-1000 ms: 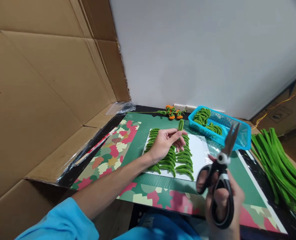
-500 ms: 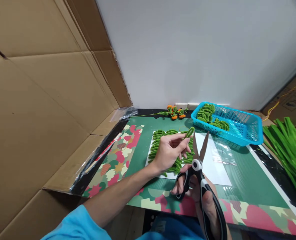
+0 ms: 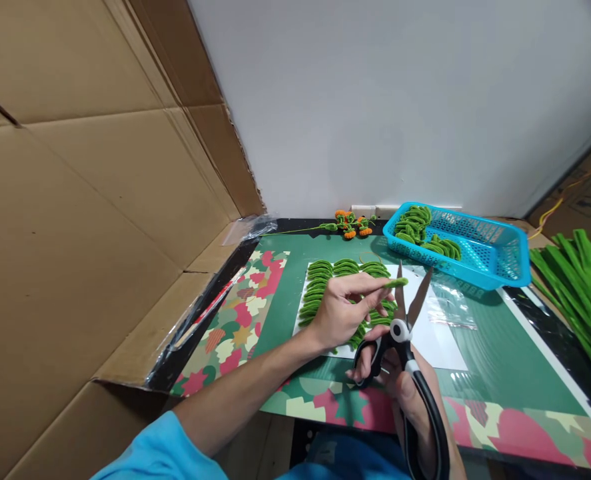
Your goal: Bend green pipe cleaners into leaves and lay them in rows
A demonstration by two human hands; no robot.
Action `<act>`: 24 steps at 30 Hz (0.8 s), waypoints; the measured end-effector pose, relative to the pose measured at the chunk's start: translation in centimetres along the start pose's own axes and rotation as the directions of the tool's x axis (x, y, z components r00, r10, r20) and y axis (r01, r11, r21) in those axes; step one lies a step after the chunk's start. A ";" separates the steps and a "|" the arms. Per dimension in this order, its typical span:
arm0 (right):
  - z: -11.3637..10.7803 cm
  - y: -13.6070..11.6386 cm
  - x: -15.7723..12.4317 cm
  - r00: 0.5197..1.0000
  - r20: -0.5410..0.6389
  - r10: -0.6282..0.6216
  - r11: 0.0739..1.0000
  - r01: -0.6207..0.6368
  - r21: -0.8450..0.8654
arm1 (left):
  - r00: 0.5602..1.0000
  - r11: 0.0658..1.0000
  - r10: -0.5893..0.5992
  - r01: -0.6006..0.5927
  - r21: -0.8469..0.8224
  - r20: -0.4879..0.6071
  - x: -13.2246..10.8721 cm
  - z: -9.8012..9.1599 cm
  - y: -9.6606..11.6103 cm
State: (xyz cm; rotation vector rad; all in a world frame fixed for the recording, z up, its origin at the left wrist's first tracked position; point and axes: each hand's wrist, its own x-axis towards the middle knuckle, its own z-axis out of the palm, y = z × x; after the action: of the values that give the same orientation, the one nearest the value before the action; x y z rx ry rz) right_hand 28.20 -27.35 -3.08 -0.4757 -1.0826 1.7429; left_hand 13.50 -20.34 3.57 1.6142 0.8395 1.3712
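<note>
My left hand (image 3: 342, 307) pinches a short green fuzzy pipe-cleaner piece (image 3: 396, 283), its tip pointing right into the blades. In my right hand (image 3: 400, 383) are black-handled scissors (image 3: 409, 333), blades apart on either side of that tip. Both hands hover over a white sheet (image 3: 438, 333) carrying rows of several curved green pieces (image 3: 325, 280).
A blue basket (image 3: 490, 257) with more green pieces stands at the back right. Long green pipe cleaners (image 3: 580, 280) lie at the far right. An orange and green flower sprig (image 3: 350, 227) rests by the wall. Cardboard (image 3: 75, 200) walls off the left.
The scissors came in from the right and down to the left hand. The left hand tilted the green piece from upright to pointing right, between the blades.
</note>
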 end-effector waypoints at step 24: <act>5.5 -4.0 -1.0 0.924 -0.352 -0.151 0.951 0.038 -0.308 | 0.914 0.910 0.327 -0.373 0.182 0.241 -0.3 -0.9 0.8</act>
State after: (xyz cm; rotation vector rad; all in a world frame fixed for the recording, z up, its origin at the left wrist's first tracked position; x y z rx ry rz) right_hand 26.75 -30.27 2.98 -0.8885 -1.0715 1.3359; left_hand 12.57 -20.80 4.16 2.1260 0.6139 1.3542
